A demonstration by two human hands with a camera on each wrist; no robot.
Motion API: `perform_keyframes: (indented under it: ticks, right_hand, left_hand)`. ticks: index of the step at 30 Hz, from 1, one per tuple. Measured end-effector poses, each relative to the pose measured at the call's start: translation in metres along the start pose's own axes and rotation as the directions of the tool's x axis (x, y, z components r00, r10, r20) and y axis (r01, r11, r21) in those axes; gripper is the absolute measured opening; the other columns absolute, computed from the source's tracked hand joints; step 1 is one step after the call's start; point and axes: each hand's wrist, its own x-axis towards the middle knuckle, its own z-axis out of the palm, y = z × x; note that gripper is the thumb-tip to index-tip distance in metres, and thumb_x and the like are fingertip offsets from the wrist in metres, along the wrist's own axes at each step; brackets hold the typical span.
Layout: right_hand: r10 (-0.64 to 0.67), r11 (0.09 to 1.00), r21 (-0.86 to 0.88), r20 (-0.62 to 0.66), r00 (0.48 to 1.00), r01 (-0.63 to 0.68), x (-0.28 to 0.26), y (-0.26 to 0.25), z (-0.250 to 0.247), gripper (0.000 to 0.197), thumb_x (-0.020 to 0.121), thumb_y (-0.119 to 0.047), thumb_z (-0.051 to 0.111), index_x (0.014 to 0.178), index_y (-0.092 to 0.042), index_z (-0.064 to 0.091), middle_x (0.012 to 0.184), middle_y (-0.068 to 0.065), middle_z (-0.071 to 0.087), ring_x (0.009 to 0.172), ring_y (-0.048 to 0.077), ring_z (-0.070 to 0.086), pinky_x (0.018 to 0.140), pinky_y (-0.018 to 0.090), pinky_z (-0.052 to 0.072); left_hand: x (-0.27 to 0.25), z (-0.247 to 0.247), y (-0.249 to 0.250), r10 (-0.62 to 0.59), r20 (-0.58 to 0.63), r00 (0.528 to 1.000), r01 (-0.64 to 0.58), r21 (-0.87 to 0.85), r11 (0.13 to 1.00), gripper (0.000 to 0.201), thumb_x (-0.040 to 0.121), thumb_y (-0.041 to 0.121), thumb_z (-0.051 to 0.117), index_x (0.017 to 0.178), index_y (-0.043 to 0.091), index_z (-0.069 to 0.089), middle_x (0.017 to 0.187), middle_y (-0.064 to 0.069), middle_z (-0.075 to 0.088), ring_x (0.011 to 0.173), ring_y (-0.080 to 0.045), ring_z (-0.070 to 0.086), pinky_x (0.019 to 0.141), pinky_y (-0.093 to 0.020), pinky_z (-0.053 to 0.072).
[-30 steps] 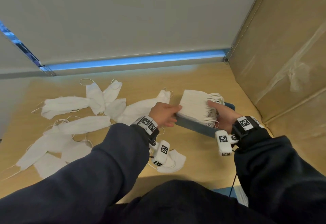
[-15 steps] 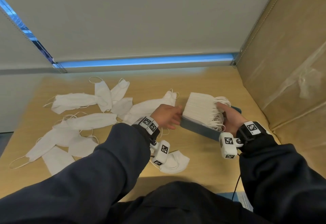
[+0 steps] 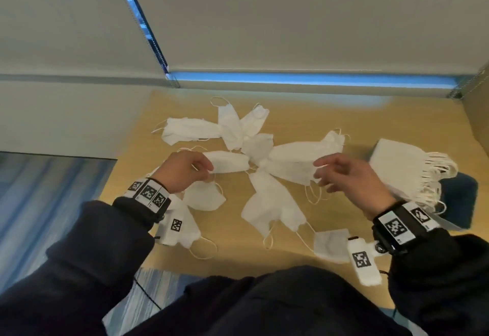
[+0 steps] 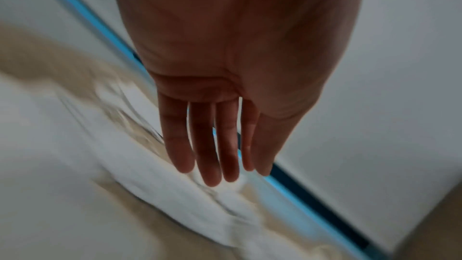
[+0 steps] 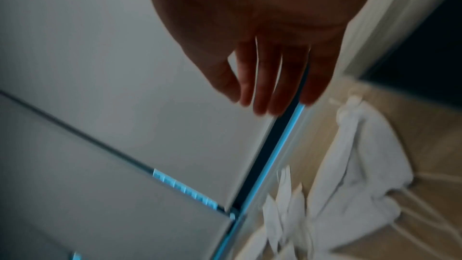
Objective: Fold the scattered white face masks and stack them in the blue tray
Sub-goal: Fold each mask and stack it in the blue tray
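Reaching for loose masks beside the blue tray (image 3: pixel 459 198).
We hover left hand (image 3: pixel 182 174) and right hand (image 3: pixel 349 176), fingers relaxed, empty, over scattered masks (image 3: pixel 291 161) left of the tray; soft, light, so we pinch the edges.

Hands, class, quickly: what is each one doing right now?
Left hand: open, fingers straight, holding nothing.
Right hand: open, fingers relaxed, holding nothing.

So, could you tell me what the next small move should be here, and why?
Probably lower both hands onto one loose mask and pick it up to fold. The left hand and right hand hover open and hold nothing above the scattered masks, while the folded stack already sits on the blue tray.
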Motion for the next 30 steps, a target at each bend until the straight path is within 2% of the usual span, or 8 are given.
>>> perform_keyframes:
  ticks: [3, 9, 12, 15, 19, 23, 26, 30]
  right_hand:
    - [0.113, 0.965, -0.258, 0.254, 0.96, -0.046, 0.022, 0.01, 0.057, 0.015, 0.088, -0.007, 0.071, 0.099, -0.016, 0.075, 0.086, 0.01, 0.076, 0.076, 0.02, 0.071, 0.065, 0.032, 0.058]
    - [0.206, 0.612, -0.791, 0.141, 0.968, -0.015, 0.052, 0.048, 0.124, 0.041, 0.087, -0.008, 0.058, 0.124, -0.026, 0.056, 0.118, 0.001, 0.052, 0.108, 0.026, 0.057, 0.089, 0.036, 0.048]
    - [0.171, 0.52, -0.853, 0.063, 0.983, -0.036, 0.054, 0.054, 0.133, 0.051, 0.085, -0.009, 0.059, 0.129, -0.031, 0.047, 0.126, 0.005, 0.044, 0.099, 0.03, 0.05, 0.082, 0.038, 0.045]
    - [0.191, 0.507, -0.859, 0.027, 0.981, -0.075, 0.06, 0.051, 0.135, 0.062, 0.083, -0.013, 0.067, 0.138, -0.023, 0.041, 0.126, 0.01, 0.046, 0.101, 0.037, 0.056, 0.081, 0.037, 0.046]
    - [0.318, 0.529, -0.821, -0.045, 0.947, -0.217, 0.073, 0.043, 0.142, 0.061, 0.08, -0.01, 0.072, 0.131, -0.017, 0.04, 0.103, 0.01, 0.062, 0.089, 0.029, 0.06, 0.071, 0.034, 0.046]
    - [0.358, 0.581, -0.772, -0.042, 0.933, -0.258, 0.08, 0.033, 0.129, 0.034, 0.074, -0.019, 0.083, 0.104, -0.016, 0.067, 0.097, 0.005, 0.067, 0.084, 0.022, 0.061, 0.064, 0.029, 0.044]
    - [0.299, 0.648, -0.713, -0.085, 0.95, -0.268, 0.079, 0.011, 0.101, 0.024, 0.072, -0.027, 0.089, 0.086, -0.018, 0.073, 0.089, 0.004, 0.07, 0.075, 0.016, 0.059, 0.057, 0.026, 0.039]
    - [0.275, 0.643, -0.69, -0.197, 0.941, -0.332, 0.069, -0.031, 0.057, 0.037, 0.066, -0.041, 0.092, 0.087, -0.016, 0.074, 0.085, 0.002, 0.07, 0.076, 0.017, 0.063, 0.059, 0.027, 0.044]
  left_hand:
    - [-0.008, -0.015, -0.05, -0.017, 0.143, 0.99, -0.019, 0.245, 0.969, 0.021, 0.084, 0.017, 0.077, 0.088, 0.037, 0.073, 0.086, 0.017, 0.071, 0.083, -0.004, 0.066, 0.072, -0.019, 0.048]
    - [-0.005, -0.01, -0.112, 0.035, 0.351, 0.936, -0.219, 0.501, 0.838, 0.037, 0.078, 0.017, 0.08, 0.11, 0.031, 0.069, 0.116, 0.011, 0.06, 0.112, -0.014, 0.054, 0.085, -0.025, 0.037]
    - [0.002, -0.01, -0.125, 0.108, 0.377, 0.92, -0.298, 0.493, 0.817, 0.054, 0.07, 0.022, 0.085, 0.118, 0.03, 0.061, 0.118, 0.008, 0.056, 0.106, -0.016, 0.053, 0.078, -0.03, 0.041]
    - [0.012, -0.013, -0.124, 0.098, 0.404, 0.909, -0.314, 0.513, 0.799, 0.059, 0.068, 0.031, 0.087, 0.118, 0.032, 0.055, 0.105, 0.009, 0.058, 0.091, -0.015, 0.055, 0.07, -0.031, 0.039]
    - [0.021, -0.011, -0.122, 0.049, 0.461, 0.886, -0.32, 0.53, 0.785, 0.044, 0.07, 0.034, 0.085, 0.107, 0.033, 0.06, 0.092, 0.01, 0.059, 0.085, -0.016, 0.054, 0.071, -0.031, 0.04]
    - [0.024, -0.004, -0.123, 0.098, 0.507, 0.856, -0.392, 0.514, 0.763, 0.018, 0.074, 0.033, 0.077, 0.081, 0.03, 0.06, 0.085, 0.01, 0.061, 0.082, -0.018, 0.057, 0.067, -0.029, 0.039]
    - [0.026, 0.005, -0.11, 0.213, 0.479, 0.851, -0.433, 0.413, 0.801, 0.025, 0.074, 0.036, 0.077, 0.073, 0.024, 0.054, 0.081, 0.006, 0.059, 0.077, -0.019, 0.056, 0.062, -0.031, 0.038]
    - [0.038, 0.012, -0.075, 0.294, 0.328, 0.898, -0.374, 0.216, 0.902, 0.026, 0.078, 0.035, 0.079, 0.076, 0.028, 0.054, 0.07, 0.011, 0.056, 0.07, -0.015, 0.055, 0.062, -0.031, 0.041]
